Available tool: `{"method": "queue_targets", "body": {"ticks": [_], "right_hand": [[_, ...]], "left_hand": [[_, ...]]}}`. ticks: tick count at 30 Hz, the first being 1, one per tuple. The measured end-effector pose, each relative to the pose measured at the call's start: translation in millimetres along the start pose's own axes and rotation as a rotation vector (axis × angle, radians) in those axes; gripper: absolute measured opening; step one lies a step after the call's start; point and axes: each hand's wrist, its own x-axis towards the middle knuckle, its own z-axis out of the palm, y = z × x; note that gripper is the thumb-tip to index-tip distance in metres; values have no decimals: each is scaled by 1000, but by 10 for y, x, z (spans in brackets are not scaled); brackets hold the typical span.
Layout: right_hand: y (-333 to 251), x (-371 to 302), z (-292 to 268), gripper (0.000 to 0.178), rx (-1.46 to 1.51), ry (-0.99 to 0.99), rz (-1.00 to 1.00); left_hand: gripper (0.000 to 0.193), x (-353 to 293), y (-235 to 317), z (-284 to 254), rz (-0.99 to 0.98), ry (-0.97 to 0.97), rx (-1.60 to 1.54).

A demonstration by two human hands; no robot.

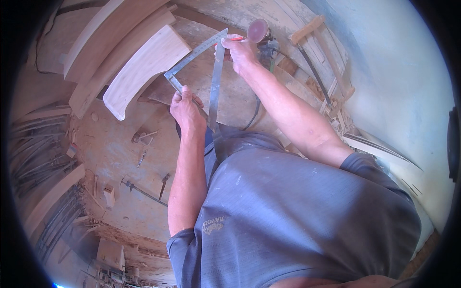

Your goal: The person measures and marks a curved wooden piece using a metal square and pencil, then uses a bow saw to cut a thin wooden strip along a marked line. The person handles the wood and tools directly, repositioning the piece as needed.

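Left hand (186, 109): closed around one arm of a steel carpenter's square (194, 54), thumb laid along the metal. Right hand (241, 54): pinching the graduated arm's far tip together with the upper end of a steel straight rule (216, 91), slim red pencil (236, 39) also in the fingers. Square: held above the worktop (235, 103), corner toward the left edge. Rule: running down from the right hand toward the near edge, lower end before a grey-blue shirt (297, 206); joined to the square or separate, cannot tell.

Curved pale wooden board (144, 69): at the worktop's left edge, outer end over the floor (110, 158), inner end just beside the square; contact, cannot tell. Two further curved wooden pieces (108, 36): behind the board, farther left. Disc sander (258, 30), round purplish face: toward the worktop's far right corner, just beyond the right hand. Wooden frame saw (307, 30): past the right edge, near a pale wall (398, 72). Bar clamp (144, 193): on the floor, left of the left forearm.
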Motion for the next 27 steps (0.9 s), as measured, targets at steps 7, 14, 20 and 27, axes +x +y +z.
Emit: {"method": "queue_targets", "body": {"ticks": [7, 14, 20, 27], "right_hand": [[-49, -24, -20, 15, -71, -30, 8], [-26, -1, -38, 15, -70, -33, 20], [-1, 18, -47, 15, -76, -49, 16], [-15, -15, -10, 10, -7, -22, 2]], "left_hand": [[23, -29, 34, 19, -19, 11, 40], [20, 21, -27, -37, -1, -49, 9], [19, 44, -62, -64, 28, -55, -17], [16, 29, -36, -52, 15, -40, -24]]}}
